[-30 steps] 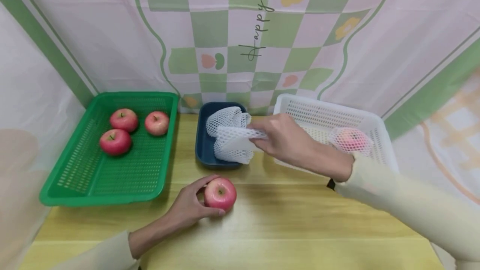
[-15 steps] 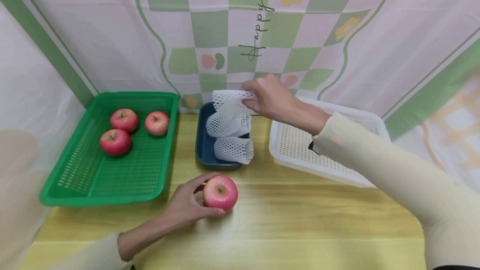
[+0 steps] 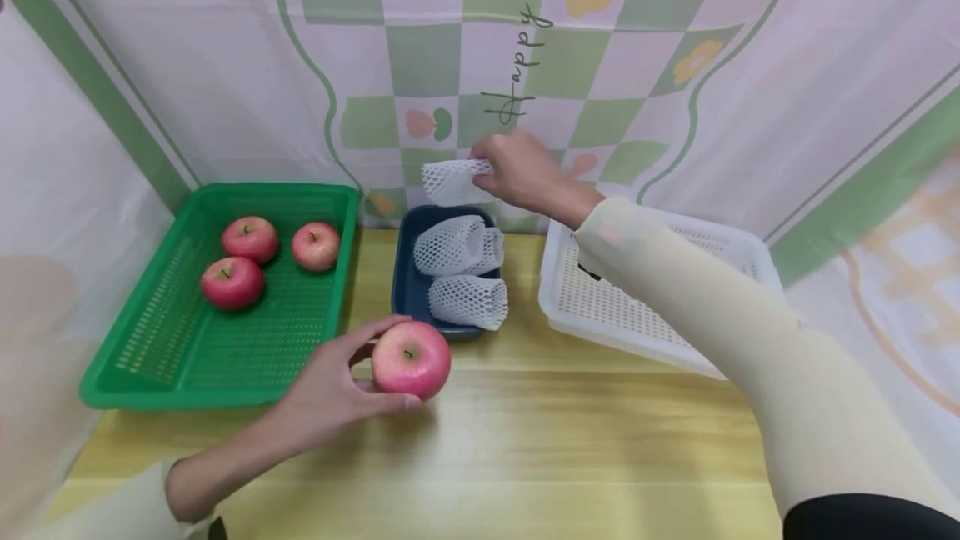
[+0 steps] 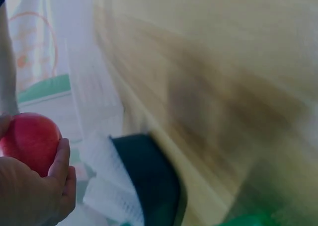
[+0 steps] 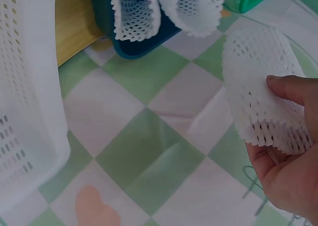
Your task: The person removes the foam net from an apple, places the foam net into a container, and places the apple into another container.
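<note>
My left hand (image 3: 330, 390) grips a red apple (image 3: 411, 360) above the table, thumb on the near side and fingers behind it. In the left wrist view the same apple (image 4: 33, 141) sits between thumb and fingers. Raised over the far end of a dark blue tray (image 3: 405, 298), my right hand (image 3: 521, 173) pinches a white foam net sleeve (image 3: 452, 182). Close up, that net sleeve (image 5: 263, 87) looks flattened, with the thumb on its face and fingers behind. More foam net sleeves (image 3: 467, 301) lie in the blue tray.
A green basket (image 3: 210, 397) on the left holds three apples (image 3: 232, 282). At the right stands a white basket (image 3: 551, 298), partly hidden by my right sleeve (image 3: 697, 307). A patterned cloth (image 3: 420, 61) hangs behind the wooden table (image 3: 540, 440).
My right hand has lifted the foam net sleeve up and away from the tray, toward the cloth. My left hand has raised the apple and moved it slightly left.
</note>
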A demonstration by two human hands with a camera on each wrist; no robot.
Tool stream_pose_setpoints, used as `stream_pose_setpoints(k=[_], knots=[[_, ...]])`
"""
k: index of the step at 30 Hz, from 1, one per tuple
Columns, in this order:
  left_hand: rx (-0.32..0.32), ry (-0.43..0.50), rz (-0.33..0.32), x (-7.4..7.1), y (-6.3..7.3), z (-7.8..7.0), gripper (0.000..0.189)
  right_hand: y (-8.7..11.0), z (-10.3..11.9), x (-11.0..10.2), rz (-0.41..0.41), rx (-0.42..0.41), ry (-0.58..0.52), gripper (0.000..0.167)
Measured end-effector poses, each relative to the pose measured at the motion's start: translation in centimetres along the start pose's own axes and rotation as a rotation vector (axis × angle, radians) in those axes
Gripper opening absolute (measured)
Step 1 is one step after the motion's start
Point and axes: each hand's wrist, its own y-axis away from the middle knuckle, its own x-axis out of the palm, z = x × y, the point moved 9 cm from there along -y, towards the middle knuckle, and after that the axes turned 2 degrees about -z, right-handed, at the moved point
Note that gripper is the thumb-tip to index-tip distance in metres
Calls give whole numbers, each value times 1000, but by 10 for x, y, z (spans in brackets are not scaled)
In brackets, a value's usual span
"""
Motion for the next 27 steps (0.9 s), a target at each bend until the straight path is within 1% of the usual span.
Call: stream_pose_setpoints(k=[4, 7, 9, 11, 14, 17, 21, 27], knots=[[4, -56, -51, -22, 1, -6, 84, -7, -8, 16, 11, 20, 2, 17], [5, -129, -101, -40, 1, -10, 81, -12, -13, 27, 16, 36, 19, 18], [9, -148, -125, -50, 0, -13, 80, -14, -15, 33, 15, 41, 35, 17], [11, -189, -150, -59, -1, -16, 80, -17, -18, 38, 6, 45, 58, 14], [-2, -225, -176, -72, -3, -17, 82, -19, -20, 45, -1, 35, 96, 13], [-30, -252, -195, -86, -5, -15, 85, -19, -20, 53, 5, 25, 109, 18], [-65, -253, -202, -103, -10, -8, 90, -19, -22, 64, 13, 35, 90, 24], [-88, -244, -206, -126, -22, 7, 98, -18, -26, 75, 35, 33, 41, 18]])
